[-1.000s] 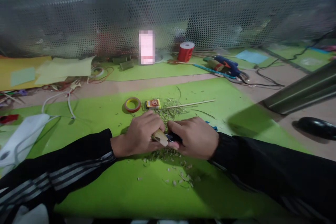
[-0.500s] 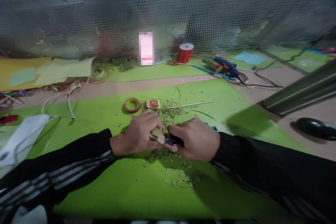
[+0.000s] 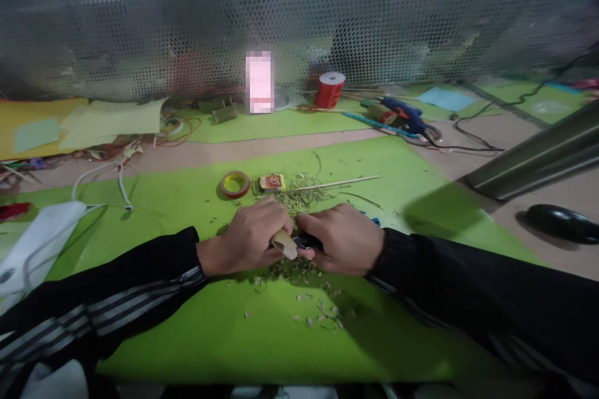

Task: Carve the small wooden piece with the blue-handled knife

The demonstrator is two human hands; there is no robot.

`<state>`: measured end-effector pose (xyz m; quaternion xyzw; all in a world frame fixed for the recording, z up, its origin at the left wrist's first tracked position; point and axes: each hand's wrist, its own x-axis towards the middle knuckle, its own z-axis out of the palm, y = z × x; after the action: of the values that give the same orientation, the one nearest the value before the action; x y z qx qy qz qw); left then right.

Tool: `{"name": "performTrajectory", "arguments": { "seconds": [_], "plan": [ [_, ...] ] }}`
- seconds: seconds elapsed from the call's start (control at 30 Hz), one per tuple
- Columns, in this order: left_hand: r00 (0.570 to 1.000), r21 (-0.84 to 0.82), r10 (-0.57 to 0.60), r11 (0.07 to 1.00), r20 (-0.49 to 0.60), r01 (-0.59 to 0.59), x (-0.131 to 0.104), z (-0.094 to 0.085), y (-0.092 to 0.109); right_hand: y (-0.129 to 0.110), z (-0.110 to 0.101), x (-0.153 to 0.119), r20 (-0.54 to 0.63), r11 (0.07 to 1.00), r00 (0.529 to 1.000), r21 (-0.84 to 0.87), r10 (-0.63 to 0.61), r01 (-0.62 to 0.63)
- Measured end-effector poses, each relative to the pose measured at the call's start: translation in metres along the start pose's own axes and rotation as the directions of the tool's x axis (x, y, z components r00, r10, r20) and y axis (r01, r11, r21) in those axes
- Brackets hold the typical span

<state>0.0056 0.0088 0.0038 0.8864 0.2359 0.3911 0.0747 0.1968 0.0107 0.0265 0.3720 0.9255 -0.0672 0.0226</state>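
wood [image 3: 285, 244], tool [image 3: 309, 241] in hands [image 3: 255, 234], label [image 3: 272, 183] illegible

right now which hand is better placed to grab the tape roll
Likely the left hand: though holding a pale piece, it sits near the tape roll; the right hand, holding a dark tool, is farther off.

Setting: craft workspace, workshop-like; building type cannot be determined. Evidence: surface [image 3: 187, 324] covered in green sheeting, pale shavings [image 3: 304, 193] scattered across it. Tape roll [image 3: 234, 184] and thin stick [image 3: 341, 182] lie among them. Toward the rear: blue glue gun [image 3: 403, 113] with black cord, red spool [image 3: 330, 90], coloured paper [image 3: 112, 121]. Perforated metal panel [image 3: 290, 19] stands behind. White power strip [image 3: 40, 246] at left edge.
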Motion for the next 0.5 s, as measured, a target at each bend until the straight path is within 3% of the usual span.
{"name": "performTrajectory", "arguments": {
  "seconds": [0.3, 0.5],
  "plan": [
    [0.996, -0.022, -0.092, 0.996, -0.015, 0.092, 0.0011, -0.0023, -0.0003, 0.0006, -0.0003, -0.0039, -0.049, 0.998, 0.999, 0.058, 0.010, -0.007],
    [0.998, -0.055, -0.067, 0.996, 0.007, 0.067, -0.0003, -0.0014, -0.0029, 0.0003, -0.0010, -0.0045, -0.046, 0.996, 0.998, 0.079, -0.041, 0.044]
  ]
}}
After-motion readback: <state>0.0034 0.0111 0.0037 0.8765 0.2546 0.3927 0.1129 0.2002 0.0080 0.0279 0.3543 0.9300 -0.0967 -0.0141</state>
